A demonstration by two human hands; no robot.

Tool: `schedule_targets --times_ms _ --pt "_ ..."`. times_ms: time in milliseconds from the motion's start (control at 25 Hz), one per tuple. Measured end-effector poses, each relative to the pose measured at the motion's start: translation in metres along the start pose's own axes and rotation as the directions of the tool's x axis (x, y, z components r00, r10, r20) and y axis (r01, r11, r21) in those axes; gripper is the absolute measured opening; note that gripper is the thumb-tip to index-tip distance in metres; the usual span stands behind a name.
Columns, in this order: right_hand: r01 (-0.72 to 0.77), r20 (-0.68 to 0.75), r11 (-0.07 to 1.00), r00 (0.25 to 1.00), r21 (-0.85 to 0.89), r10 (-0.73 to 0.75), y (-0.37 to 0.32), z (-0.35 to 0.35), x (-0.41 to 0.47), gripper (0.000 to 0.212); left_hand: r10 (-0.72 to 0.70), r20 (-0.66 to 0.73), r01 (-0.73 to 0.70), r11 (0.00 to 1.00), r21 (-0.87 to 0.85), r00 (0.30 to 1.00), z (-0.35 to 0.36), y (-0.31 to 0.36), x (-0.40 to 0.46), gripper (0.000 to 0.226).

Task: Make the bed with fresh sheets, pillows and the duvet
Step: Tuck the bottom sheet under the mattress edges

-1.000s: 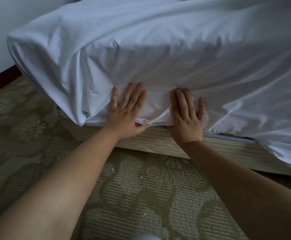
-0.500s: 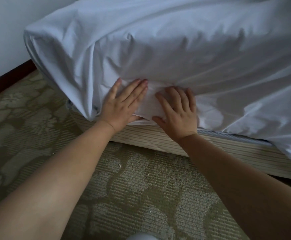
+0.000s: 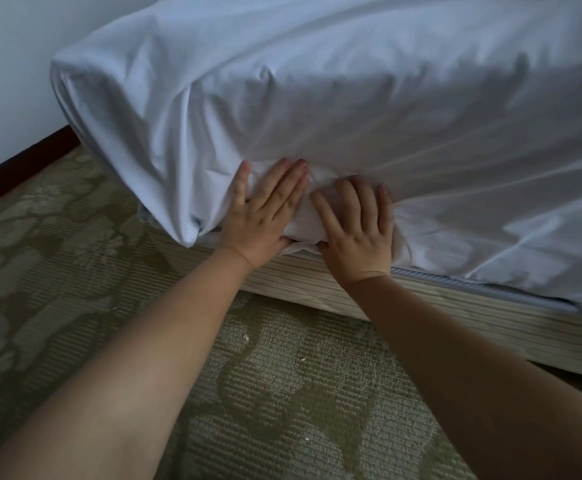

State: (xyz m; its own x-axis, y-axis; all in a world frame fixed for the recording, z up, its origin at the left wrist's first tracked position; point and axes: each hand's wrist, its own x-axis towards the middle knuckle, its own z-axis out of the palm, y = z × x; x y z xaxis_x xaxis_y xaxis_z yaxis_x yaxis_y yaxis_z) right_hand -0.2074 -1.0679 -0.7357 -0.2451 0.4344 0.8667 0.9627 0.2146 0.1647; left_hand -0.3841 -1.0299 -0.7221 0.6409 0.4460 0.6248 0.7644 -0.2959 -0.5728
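Draping the mattress side near its corner, the white sheet [image 3: 369, 109] hangs to the striped bed base [image 3: 490, 327] (carpet below), its slack bunched at the lower edge. Left hand [image 3: 265, 216] and right hand [image 3: 355, 226] press flat there, fingers extended, probably to tuck the surplus under.

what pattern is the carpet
Olive-green carpet with a paler leaf or floral motif and fine ribbing, seen in the head view.
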Motion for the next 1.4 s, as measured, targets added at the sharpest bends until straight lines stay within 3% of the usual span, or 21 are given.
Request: schedule_targets --times_ms 120,240,480,600,800,1000,1280,1400 --pt "-0.031 0.023 0.997 0.999 0.07 0.03 0.0 -0.005 0.0 0.086 0.082 0.045 -0.08 0.996 -0.037 0.996 -0.009 -0.012 -0.006 0.101" --pt "-0.026 0.023 0.986 0.999 0.163 0.022 0.001 -0.012 0.0 0.07 0.144 0.096 -0.135 0.986 -0.099 0.985 -0.013 -0.025 -0.018 0.097" --pt "0.019 0.021 0.997 1.0 0.079 -0.021 0.001 -0.008 0.0 0.076 0.265 0.074 -0.275 0.94 0.204 0.961 -0.009 -0.037 -0.023 0.098" --pt "0.023 0.01 0.999 1.0 0.043 -0.024 -0.004 -0.002 0.0 0.082 0.341 0.045 -0.343 0.918 0.198 0.939 -0.009 -0.046 -0.021 0.089" --pt "-0.042 -0.052 0.999 0.998 0.014 0.042 -0.013 0.011 0.003 0.073 0.265 0.063 -0.268 0.963 0.042 0.962 -0.016 -0.034 -0.02 0.097" --pt "-0.06 -0.117 0.998 0.991 0.023 0.063 -0.025 0.017 0.006 0.047 0.246 0.116 -0.262 0.953 0.155 0.962 -0.016 -0.03 -0.024 0.103" --pt "-0.048 -0.06 0.992 0.997 0.119 0.056 -0.02 0.007 0.009 0.067 0.316 0.0 -0.305 0.917 0.257 0.949 -0.007 -0.042 -0.022 0.088" --pt "-0.08 -0.009 0.976 0.996 0.204 0.083 -0.022 -0.001 0.009 0.06 0.335 -0.041 -0.316 0.918 0.237 0.941 -0.002 -0.045 -0.021 0.08"
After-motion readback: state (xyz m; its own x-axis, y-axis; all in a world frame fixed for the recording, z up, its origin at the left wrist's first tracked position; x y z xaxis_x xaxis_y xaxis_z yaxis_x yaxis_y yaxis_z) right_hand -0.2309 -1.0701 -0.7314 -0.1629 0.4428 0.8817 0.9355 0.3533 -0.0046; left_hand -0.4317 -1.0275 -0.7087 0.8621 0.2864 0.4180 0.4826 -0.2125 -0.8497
